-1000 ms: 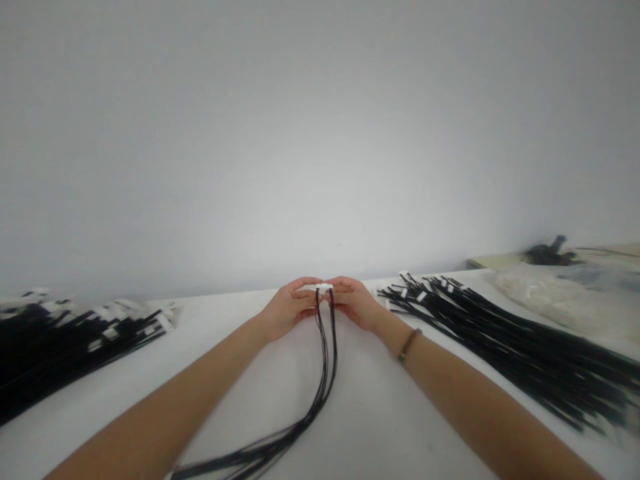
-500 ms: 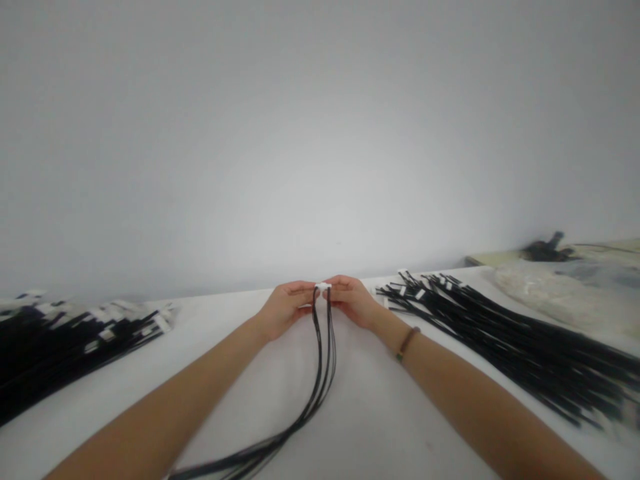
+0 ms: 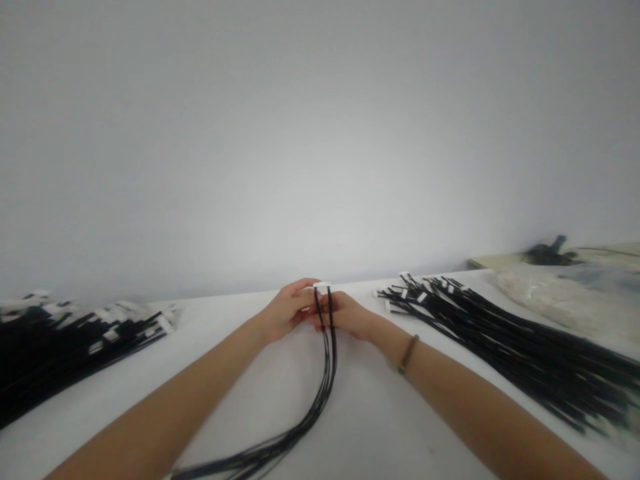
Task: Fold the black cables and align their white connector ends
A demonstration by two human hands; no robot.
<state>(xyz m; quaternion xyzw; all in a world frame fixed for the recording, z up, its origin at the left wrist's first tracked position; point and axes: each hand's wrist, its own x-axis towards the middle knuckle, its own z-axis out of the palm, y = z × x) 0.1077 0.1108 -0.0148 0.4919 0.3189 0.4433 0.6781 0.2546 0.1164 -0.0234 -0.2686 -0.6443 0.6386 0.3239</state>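
Note:
A white plastic connector (image 3: 323, 287) with black wires (image 3: 320, 400) is held up at the middle of the view. My left hand (image 3: 290, 310) pinches the connector's left end, its fingers closed. Just below the connector, my right hand (image 3: 347, 315) has its fingers closed around the wires, partly behind them. The wires hang in two strands and curve down toward the lower left, out of view at the bottom edge. A bracelet circles my right wrist.
Black wire harnesses with white connectors (image 3: 65, 347) are piled at the left. Another bundle of black harnesses (image 3: 500, 340) lies at the right on the white table (image 3: 220, 380). Behind it are clear plastic bags (image 3: 555, 293) and a dark object (image 3: 550, 253). A pale wall rises behind.
My right hand has moved from the connector's right end down and slightly left, onto the wires. My left hand stays at the connector.

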